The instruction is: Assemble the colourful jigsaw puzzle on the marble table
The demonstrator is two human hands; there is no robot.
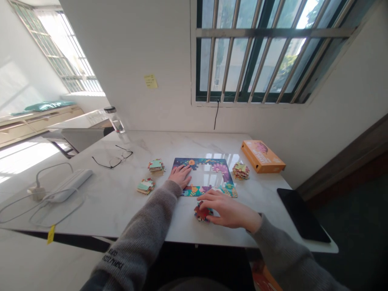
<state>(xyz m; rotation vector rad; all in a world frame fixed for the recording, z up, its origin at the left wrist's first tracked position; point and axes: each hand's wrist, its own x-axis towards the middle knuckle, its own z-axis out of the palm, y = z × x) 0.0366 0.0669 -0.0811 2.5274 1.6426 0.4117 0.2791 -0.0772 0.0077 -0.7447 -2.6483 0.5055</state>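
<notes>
Left hand [181, 176] lies flat on a jigsaw [222, 167], border largely joined, middle unfilled; right hand [226, 208] curls over stacked pieces [202, 212] near the tabletop's [121, 210] front edge, grip unclear.

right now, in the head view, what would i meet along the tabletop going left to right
By their middles: plug, white power strip, glasses, nearer left piece stack, farther left piece stack, part-built puzzle, right piece stack, orange box, black flat device.

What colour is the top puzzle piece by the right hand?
That piece is red, in the head view.
</notes>
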